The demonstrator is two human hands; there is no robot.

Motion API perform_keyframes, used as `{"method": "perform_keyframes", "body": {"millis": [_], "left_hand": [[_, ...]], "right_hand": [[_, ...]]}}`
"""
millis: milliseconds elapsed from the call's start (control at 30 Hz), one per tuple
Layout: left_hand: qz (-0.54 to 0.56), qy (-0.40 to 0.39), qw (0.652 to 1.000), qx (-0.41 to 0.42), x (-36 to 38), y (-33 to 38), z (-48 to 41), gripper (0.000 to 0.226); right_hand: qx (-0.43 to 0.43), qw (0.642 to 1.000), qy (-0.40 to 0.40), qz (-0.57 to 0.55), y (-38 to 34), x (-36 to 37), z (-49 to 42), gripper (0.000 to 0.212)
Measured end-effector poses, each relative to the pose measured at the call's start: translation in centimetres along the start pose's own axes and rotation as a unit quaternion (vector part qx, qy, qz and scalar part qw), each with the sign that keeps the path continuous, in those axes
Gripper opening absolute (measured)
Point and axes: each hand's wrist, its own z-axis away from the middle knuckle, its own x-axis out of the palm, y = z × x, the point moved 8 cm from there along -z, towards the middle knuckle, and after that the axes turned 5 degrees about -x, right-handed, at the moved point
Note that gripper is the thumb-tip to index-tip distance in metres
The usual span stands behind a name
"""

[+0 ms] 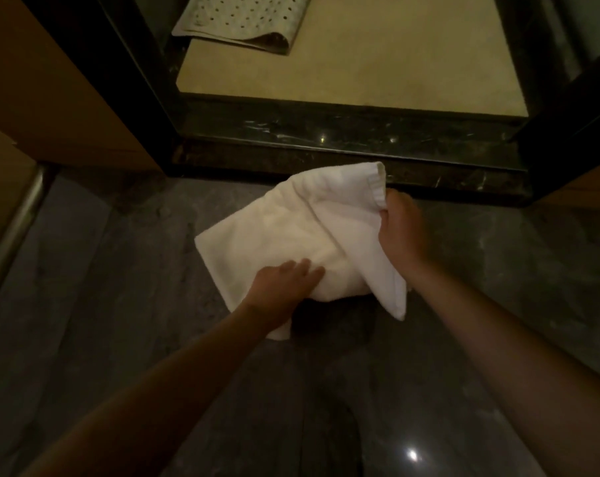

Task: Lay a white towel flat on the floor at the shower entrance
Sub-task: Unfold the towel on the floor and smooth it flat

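While the towel [285, 235] is only partly unfolded, it lies in a loose, doubled heap on the dark floor [119, 270] just in front of the shower step [343, 156], its far corner close to the step's edge. Starting at the left of the towel, a metal rail [19, 222] runs along a wooden panel, well away from the cloth. The left hand [285, 282] lies on the near part of the towel with fingers spread and mostly flat, pressing the cloth down and not pinching it. To the right, the right hand [400, 225] is closed around a hemmed edge and holds that fold raised off the layers below, with a flap hanging from it toward the person. Beyond the step, inside the shower, a holed mat [243, 22] sits folded over on the pale shower floor. The towel looks soft, light and limp, so it should sag and crease wherever it is unsupported and is unlikely to slip much on the stone. Corners and the thicker hem seem the best places to hold, pulling them apart to spread the cloth flat along the step.
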Motion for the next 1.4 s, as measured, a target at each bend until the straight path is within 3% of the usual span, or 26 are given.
{"method": "perform_keyframes", "body": {"millis": [233, 300, 367, 467, 533, 633, 733, 867, 1000, 1200, 1400], "left_hand": [[0.009, -0.001, 0.998, 0.06, 1.0, -3.6, 2.9, 0.06], [0.008, -0.001, 0.999, 0.047, 0.9, -3.2, 2.6, 0.06], [0.022, 0.007, 0.999, 0.034, 0.8, -2.8, 2.4, 0.059], [0.029, 0.013, 0.999, 0.029, 1.0, -2.7, 2.5, 0.058], [0.023, 0.008, 0.999, 0.027, 1.3, -2.9, 2.5, 0.059], [0.017, -0.007, 0.999, 0.027, 1.8, -2.7, 2.6, 0.06], [0.018, -0.015, 0.999, 0.026, 1.9, -2.7, 2.6, 0.06], [0.029, -0.021, 0.999, 0.018, 1.9, -2.4, 2.6, 0.056], [0.02, -0.027, 0.999, 0.025, 2.6, -1.7, 3.1, 0.053], [-0.011, -0.043, 0.998, 0.047, 2.3, -0.8, 3.0, 0.055], [-0.012, -0.058, 0.995, 0.086, 2.7, 0.6, 4.3, 0.056]], "right_hand": [[0.032, 0.998, -0.031, 0.042, 4.0, -0.6, 2.7, 0.019], [0.04, 0.998, -0.037, 0.027, 3.5, -0.5, 3.8, 0.042], [-0.041, 0.994, -0.061, 0.084, 0.9, 0.0, 5.3, 0.067], [-0.202, 0.954, -0.184, 0.127, -3.4, 3.7, 9.1, 0.068], [-0.248, 0.916, -0.272, 0.159, -4.3, 6.4, 11.5, 0.071], [-0.266, 0.884, -0.309, 0.228, -3.8, 7.8, 12.9, 0.085], [-0.279, 0.884, -0.287, 0.242, -3.6, 7.3, 12.9, 0.074], [-0.354, 0.885, -0.166, 0.255, -4.1, 5.3, 13.2, 0.047], [-0.396, 0.879, -0.107, 0.242, -3.8, 3.8, 14.8, 0.036], [-0.439, 0.858, -0.107, 0.243, -3.8, 2.1, 16.0, 0.038], [-0.413, 0.865, -0.157, 0.239, -3.3, 1.2, 16.4, 0.037]]}}
